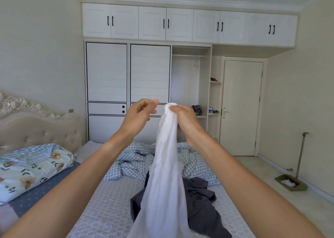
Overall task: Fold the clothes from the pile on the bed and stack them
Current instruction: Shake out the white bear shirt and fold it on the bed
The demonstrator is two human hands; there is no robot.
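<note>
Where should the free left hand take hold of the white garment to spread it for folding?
On the top edge beside the right hand, coming from the left. The white garment hangs bunched from that one pinch, so the left hand can slide outward along the edge.

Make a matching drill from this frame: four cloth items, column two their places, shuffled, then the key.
Column 1:
1. white cloth garment
2. dark grey crumpled garment
3. blue-and-white checked quilt
4. floral-print pillow

Column 2:
A. bunched at mid-bed, behind the grey one
B. at the headboard end, left of view
C. hanging from the right hand
D. lying on the patterned bedsheet, near the person

Pairs: 1-C, 2-D, 3-A, 4-B
</note>
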